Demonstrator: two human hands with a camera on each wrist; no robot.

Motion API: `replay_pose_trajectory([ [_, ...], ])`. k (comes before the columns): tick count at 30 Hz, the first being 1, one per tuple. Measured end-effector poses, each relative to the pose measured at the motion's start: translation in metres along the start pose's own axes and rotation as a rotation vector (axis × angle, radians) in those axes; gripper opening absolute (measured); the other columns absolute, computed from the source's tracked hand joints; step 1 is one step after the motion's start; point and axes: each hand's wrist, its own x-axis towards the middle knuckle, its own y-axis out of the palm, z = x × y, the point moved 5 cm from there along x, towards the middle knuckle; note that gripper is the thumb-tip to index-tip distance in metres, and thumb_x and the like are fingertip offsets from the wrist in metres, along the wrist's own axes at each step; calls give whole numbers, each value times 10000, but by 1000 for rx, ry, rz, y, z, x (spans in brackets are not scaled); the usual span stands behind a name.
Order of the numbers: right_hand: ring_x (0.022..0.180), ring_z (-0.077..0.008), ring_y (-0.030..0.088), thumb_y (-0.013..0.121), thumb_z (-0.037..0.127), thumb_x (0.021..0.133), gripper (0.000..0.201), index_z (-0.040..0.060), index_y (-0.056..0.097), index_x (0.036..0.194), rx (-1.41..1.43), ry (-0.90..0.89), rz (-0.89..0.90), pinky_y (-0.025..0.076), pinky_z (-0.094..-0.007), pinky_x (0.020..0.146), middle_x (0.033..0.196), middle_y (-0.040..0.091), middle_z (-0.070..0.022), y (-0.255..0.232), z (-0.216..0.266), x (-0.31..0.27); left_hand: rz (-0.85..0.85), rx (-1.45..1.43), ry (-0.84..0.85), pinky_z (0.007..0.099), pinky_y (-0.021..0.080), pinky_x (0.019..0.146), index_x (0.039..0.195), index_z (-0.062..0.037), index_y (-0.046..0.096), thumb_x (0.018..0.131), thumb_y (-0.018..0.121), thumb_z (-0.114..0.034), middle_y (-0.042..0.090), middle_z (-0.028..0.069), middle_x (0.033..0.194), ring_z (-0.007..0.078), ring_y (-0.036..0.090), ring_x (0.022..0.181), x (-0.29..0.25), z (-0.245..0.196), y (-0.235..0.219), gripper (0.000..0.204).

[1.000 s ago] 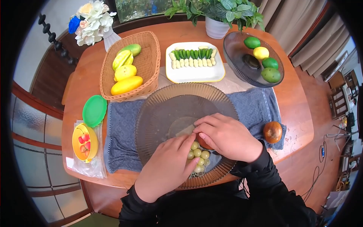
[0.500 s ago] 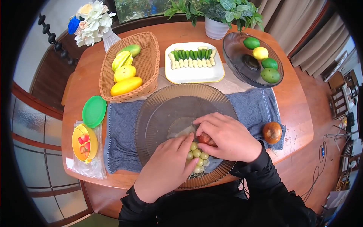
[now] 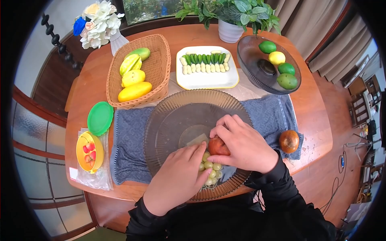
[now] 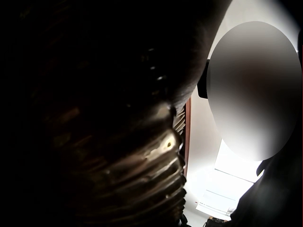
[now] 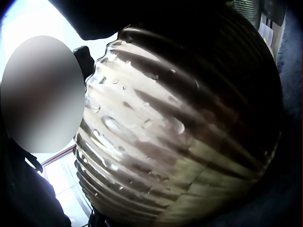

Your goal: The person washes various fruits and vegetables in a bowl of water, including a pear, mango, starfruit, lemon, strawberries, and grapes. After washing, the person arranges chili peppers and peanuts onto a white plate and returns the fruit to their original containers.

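In the head view my right hand [image 3: 245, 144] holds a reddish-brown pomegranate [image 3: 218, 147], thumb in front and fingers arched over its far side. It sits at the near side of a wide ribbed glass bowl [image 3: 163, 116], right behind a bunch of green grapes [image 3: 212, 170]. My left hand [image 3: 175, 173] lies along the left of the grapes, index finger straight and thumb against them; its other fingers are hidden. Both wrist views mostly show the ribbed bowl wall, dark in the left wrist view and dotted with water drops [image 5: 177, 126] in the right.
A second pomegranate [image 3: 289, 141] rests on the blue towel [image 3: 130, 146]. Behind the bowl stand a wicker basket [image 3: 161, 76] of yellow fruit, a white tray [image 3: 207, 82] and a dark bowl [image 3: 251, 66] with green and yellow fruit. A yellow cup [image 3: 98, 146] and green lid [image 3: 100, 117] are left.
My right hand's fingers have risen and shifted slightly away, so the pomegranate, mostly covered before, now shows plainly. The left hand stays in place beside the grapes.
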Motion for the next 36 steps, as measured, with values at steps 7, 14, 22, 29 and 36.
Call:
replay_pose_trajectory([
  [7,1162,-337,657,752,277,1016,210,96,756,1124,48,-30,-24,575,-445,966,1216,690,-92,6,-1,0,23,-12,-12,509,490,1136,1561,60,509,1017,712,-270,634,277,1431,462,626,1310,1,0,0,668],
  [14,1255,-365,637,780,278,988,255,98,750,1167,42,-41,-38,571,-451,1020,1374,658,-124,0,3,0,24,-2,-11,510,489,1136,1561,58,510,1015,711,-267,630,275,1437,463,624,1310,1,0,1,667],
  [22,1354,-387,581,823,191,907,482,107,649,1348,-1,-1,-27,578,-455,1034,1457,558,-165,-1,2,-2,6,-12,-14,509,494,1138,1545,74,527,1031,710,-285,639,279,1424,461,630,1307,1,0,0,653],
  [29,1244,-381,671,759,268,1009,529,97,584,1479,75,79,-10,617,-454,927,1422,584,-143,0,2,-1,-13,10,8,510,500,1131,1520,74,546,1037,710,-291,651,276,1410,461,641,1292,0,1,1,627],
  [36,1264,-416,686,665,293,1090,570,148,514,1620,13,61,16,627,-452,938,1535,567,-203,5,-3,-2,-15,-2,15,510,501,1131,1502,71,559,1037,709,-291,650,276,1414,460,640,1299,1,0,1,608],
])
